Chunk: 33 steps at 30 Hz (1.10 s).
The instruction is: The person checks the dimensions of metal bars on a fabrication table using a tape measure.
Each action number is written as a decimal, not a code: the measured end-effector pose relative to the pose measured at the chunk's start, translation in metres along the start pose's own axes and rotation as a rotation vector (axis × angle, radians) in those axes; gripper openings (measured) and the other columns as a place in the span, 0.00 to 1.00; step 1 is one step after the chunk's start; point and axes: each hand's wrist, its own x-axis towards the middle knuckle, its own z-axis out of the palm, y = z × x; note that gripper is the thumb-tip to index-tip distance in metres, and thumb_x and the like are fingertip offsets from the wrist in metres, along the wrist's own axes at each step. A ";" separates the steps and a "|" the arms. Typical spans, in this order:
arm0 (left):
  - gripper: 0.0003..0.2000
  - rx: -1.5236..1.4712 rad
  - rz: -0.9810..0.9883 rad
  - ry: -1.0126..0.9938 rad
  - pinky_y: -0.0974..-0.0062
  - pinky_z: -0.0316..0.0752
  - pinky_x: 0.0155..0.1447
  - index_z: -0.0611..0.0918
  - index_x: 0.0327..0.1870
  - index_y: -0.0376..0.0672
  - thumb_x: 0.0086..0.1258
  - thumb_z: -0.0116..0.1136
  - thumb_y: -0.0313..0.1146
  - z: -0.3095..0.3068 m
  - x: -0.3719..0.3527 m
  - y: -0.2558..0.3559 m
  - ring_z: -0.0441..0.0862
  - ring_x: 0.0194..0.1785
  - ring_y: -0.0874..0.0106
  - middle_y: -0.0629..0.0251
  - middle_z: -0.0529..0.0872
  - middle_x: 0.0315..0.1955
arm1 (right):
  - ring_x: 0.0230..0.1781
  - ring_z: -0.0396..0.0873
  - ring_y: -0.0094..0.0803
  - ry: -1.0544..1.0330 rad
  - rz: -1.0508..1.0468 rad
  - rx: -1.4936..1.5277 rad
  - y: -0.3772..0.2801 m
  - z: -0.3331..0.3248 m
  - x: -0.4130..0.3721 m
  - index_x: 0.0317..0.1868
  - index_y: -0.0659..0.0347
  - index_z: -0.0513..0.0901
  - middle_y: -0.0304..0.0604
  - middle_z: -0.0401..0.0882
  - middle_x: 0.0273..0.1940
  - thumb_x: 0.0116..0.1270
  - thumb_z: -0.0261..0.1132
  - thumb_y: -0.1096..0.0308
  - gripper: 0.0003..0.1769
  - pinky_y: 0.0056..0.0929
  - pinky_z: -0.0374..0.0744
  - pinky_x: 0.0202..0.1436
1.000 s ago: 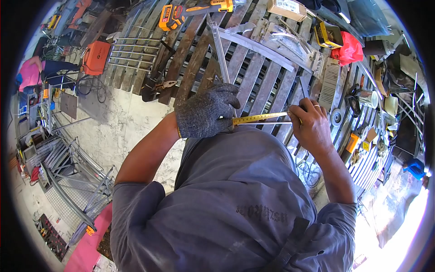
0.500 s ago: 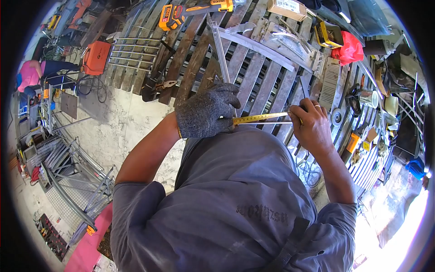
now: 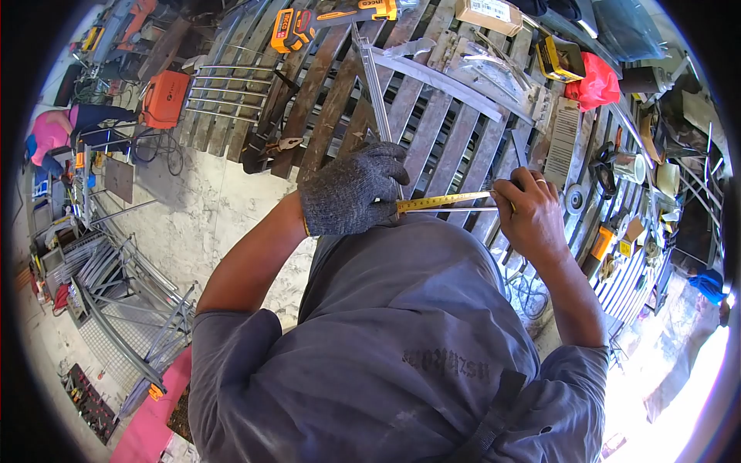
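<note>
My left hand (image 3: 353,190), in a dark grey knit glove, is closed at the left end of a yellow tape measure (image 3: 446,202); the glove hides what lies beneath it. My bare right hand (image 3: 532,212), with a ring, pinches the blade's other end. The blade runs nearly level between the hands, close in front of my shirt. Just below it lies a thin metal bar (image 3: 463,209). Long, narrow metal bars (image 3: 375,96) extend from my left hand across the slatted wooden top (image 3: 436,143). A flat grey metal strip (image 3: 519,148) shows beyond my right fingers.
An orange-and-black power tool (image 3: 309,27) lies at the far edge. Pliers (image 3: 284,144) rest at the left. A red bag (image 3: 593,82) and a yellow box (image 3: 561,59) stand at the right. An orange case (image 3: 164,100) and a bending person in pink (image 3: 52,133) are farther left.
My hands and the tape stay in place. The person in pink at far left has shifted, with an arm now lower.
</note>
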 end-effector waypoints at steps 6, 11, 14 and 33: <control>0.09 -0.002 0.006 0.016 0.48 0.73 0.86 0.96 0.47 0.43 0.70 0.77 0.36 0.001 0.000 0.000 0.80 0.80 0.48 0.57 0.94 0.59 | 0.58 0.88 0.51 -0.007 0.008 0.000 -0.001 -0.001 0.000 0.51 0.54 0.93 0.45 0.84 0.49 0.77 0.75 0.66 0.07 0.54 0.82 0.59; 0.10 -0.003 -0.007 0.005 0.48 0.73 0.86 0.96 0.47 0.43 0.71 0.77 0.36 0.000 0.000 0.001 0.80 0.80 0.48 0.57 0.94 0.59 | 0.57 0.88 0.51 0.000 0.001 -0.006 -0.002 -0.003 0.001 0.50 0.54 0.93 0.45 0.84 0.48 0.77 0.75 0.66 0.06 0.54 0.81 0.58; 0.10 0.003 -0.005 0.003 0.48 0.74 0.85 0.97 0.47 0.42 0.70 0.77 0.36 -0.001 0.001 0.001 0.79 0.80 0.48 0.57 0.94 0.58 | 0.57 0.88 0.51 0.013 -0.007 -0.010 -0.002 -0.003 0.000 0.50 0.54 0.93 0.45 0.84 0.48 0.77 0.75 0.66 0.06 0.54 0.81 0.58; 0.08 -0.053 -0.055 -0.031 0.46 0.72 0.86 0.97 0.45 0.41 0.69 0.78 0.32 -0.011 0.005 0.009 0.76 0.84 0.44 0.57 0.95 0.60 | 0.54 0.88 0.50 0.009 0.004 0.043 -0.001 -0.002 0.000 0.49 0.55 0.93 0.45 0.84 0.47 0.78 0.75 0.65 0.06 0.54 0.82 0.58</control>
